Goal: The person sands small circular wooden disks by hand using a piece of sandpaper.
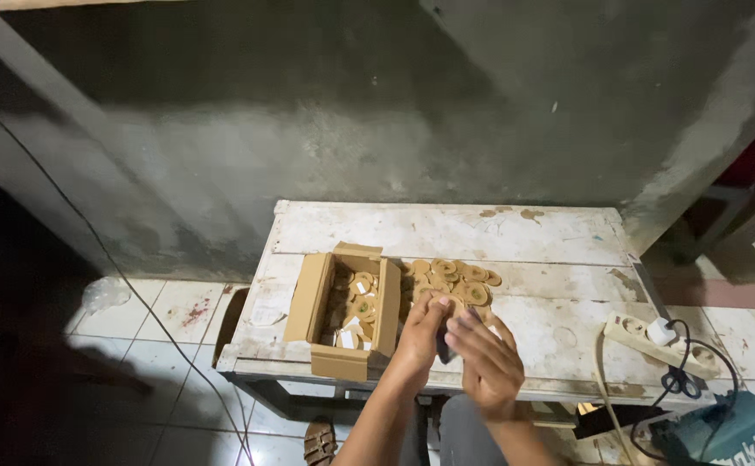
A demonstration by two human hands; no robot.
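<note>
The left hand (422, 332) and the right hand (488, 358) meet over the near edge of a worn, white-painted wooden table (515, 233), fingers half curled toward each other around something small and dark between them; what it is and which hand really grips it cannot be told. The left fingertips lie at the near edge of a loose heap of round, tan, flat discs (455, 280) lying on the tabletop, just beyond the hands. Just left of the heap stands an open brown cardboard box (321, 298), flaps spread, holding more such discs.

The heap is unconfined, so a sweep of either wrist could, as I judge it, push discs off the table's near edge onto the floor. The box sits near the front left corner, and a nudge might tip it over.

To the right a cream power strip (653, 338) lies on the table with a white plug in it, its black cable (679, 380) dropping toward a teal power tool (731, 436); a snagged arm could drag it. Behind rises a rough grey cement wall (351, 112), below lies a stained pale tiled floor (170, 315), and a sandalled foot (319, 442) shows under the table.
</note>
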